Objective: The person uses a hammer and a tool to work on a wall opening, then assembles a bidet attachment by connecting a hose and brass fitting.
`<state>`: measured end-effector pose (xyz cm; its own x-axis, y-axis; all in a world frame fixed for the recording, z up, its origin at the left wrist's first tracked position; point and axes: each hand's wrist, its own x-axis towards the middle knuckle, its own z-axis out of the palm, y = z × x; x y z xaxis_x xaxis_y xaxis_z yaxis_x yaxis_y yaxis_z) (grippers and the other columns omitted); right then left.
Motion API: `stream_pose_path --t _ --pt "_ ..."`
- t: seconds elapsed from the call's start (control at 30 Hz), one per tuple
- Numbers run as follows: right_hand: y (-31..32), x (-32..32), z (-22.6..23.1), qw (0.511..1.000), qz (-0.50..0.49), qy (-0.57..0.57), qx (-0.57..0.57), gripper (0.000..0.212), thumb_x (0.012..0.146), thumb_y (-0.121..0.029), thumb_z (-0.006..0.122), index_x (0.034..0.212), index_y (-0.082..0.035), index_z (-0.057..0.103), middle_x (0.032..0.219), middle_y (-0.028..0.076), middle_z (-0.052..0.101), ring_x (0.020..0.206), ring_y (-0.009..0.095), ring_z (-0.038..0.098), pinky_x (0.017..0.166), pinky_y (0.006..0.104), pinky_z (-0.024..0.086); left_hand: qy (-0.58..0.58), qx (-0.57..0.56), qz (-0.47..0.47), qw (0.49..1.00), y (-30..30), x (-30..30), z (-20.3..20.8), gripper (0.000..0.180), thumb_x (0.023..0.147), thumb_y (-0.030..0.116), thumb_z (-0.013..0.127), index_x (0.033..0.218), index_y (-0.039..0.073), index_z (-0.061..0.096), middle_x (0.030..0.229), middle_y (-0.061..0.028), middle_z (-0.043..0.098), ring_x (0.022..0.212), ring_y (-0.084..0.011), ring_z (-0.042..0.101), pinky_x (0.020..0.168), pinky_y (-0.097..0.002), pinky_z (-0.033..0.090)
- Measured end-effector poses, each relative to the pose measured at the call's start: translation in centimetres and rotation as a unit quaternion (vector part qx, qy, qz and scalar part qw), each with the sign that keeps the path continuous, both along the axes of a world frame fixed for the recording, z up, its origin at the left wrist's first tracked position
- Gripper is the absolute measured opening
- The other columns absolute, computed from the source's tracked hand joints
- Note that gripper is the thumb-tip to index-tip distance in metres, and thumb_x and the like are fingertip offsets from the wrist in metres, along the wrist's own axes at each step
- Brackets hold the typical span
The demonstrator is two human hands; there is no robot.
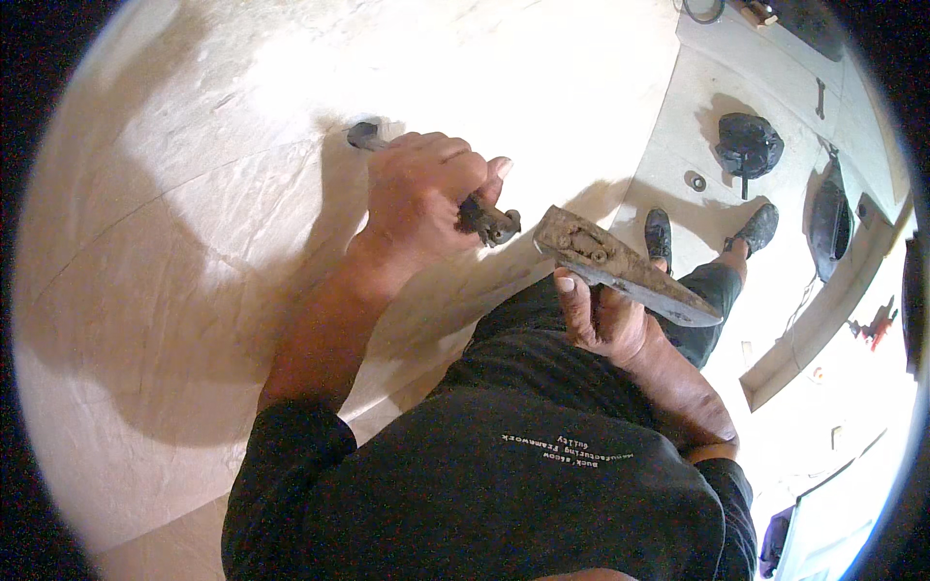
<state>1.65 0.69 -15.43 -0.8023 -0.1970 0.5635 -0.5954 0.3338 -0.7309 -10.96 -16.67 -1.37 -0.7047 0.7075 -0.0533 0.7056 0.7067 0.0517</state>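
My left hand (421, 194) is closed in a fist around a dark metal bar (492, 223), close to the pale stone-like wall. The bar's rough, knobby end sticks out below the thumb; its middle is hidden in the fist. Beyond the knuckles, a dark round part (365, 135) shows against the wall; whether it belongs to the bar or is a hole, I cannot tell. Held to the right is a hammer, its worn, tapered steel head (630, 266) just above my right hand (615, 324). My right fingers wrap the handle, which is mostly hidden. Hammer head and bar end are apart.
On the floor beyond my shoes (756, 228) lie a black bag-like bundle (749, 145), a small ring-shaped piece (695, 181) and a wrench (821, 99). A dark elongated bag (829, 223) lies near a raised ledge (814, 324). The pale wall (145, 320) rises at left.
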Motion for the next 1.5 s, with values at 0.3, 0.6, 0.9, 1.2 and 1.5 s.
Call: stream_pose_path --t 0.3,0.6,0.9,1.2,1.5 --pt "-2.4 -0.2 -1.1 0.950 0.086 -0.087 -0.288 0.040 0.093 -0.025 0.064 0.117 0.007 0.059 0.107 0.021 0.063 0.092 0.034 0.066 0.078 0.0433 0.053 0.022 -0.043 0.004 0.999 -1.0 -0.8 0.5 0.035 0.075 0.014 0.076 0.056 0.011 0.046 0.055 -0.0063 0.050 0.051 -0.0274 0.053 0.048 -0.0398 0.041" --pt "-1.7 -1.8 0.1 0.965 0.111 -0.165 -0.169 0.042 0.076 -0.015 0.073 0.112 -0.001 0.058 0.091 0.015 0.064 0.076 0.039 0.066 0.064 0.0445 0.056 0.022 -0.016 0.000 1.000 -1.0 -0.8 0.5 0.036 0.075 0.015 0.077 0.057 0.011 0.046 0.055 -0.0061 0.048 0.051 -0.0275 0.052 0.048 -0.0398 0.040" --pt "-0.2 -0.9 1.2 0.965 0.108 -0.185 -0.152 0.032 0.089 -0.016 0.065 0.117 -0.002 0.060 0.096 0.011 0.063 0.079 0.030 0.061 0.078 0.0458 0.042 0.041 0.000 0.066 0.997 0.2 0.0 0.4 0.035 0.078 0.020 0.078 0.065 0.011 0.048 0.063 -0.0071 0.049 0.059 -0.0287 0.052 0.056 -0.0417 0.039" --pt "0.1 -0.7 2.1 0.967 0.088 -0.196 -0.134 0.035 0.090 -0.013 0.069 0.119 0.004 0.059 0.104 0.018 0.068 0.085 0.031 0.071 0.077 0.0389 0.056 0.104 0.069 0.107 0.986 0.2 -0.5 -1.0 0.020 0.080 0.017 0.075 0.079 0.008 0.056 0.085 -0.0092 0.049 0.080 -0.0305 0.050 0.073 -0.0452 0.036" --pt "-0.2 -4.2 5.8 0.928 0.130 -0.320 -0.137 0.069 0.100 -0.061 0.032 0.101 -0.001 0.066 0.097 0.017 0.066 0.077 0.036 0.068 0.071 0.0466 0.059 0.117 0.106 0.102 0.982 -0.8 -1.1 -1.4 0.021 0.082 0.016 0.073 0.080 0.008 0.054 0.082 -0.0101 0.047 0.079 -0.0318 0.049 0.071 -0.0455 0.035"
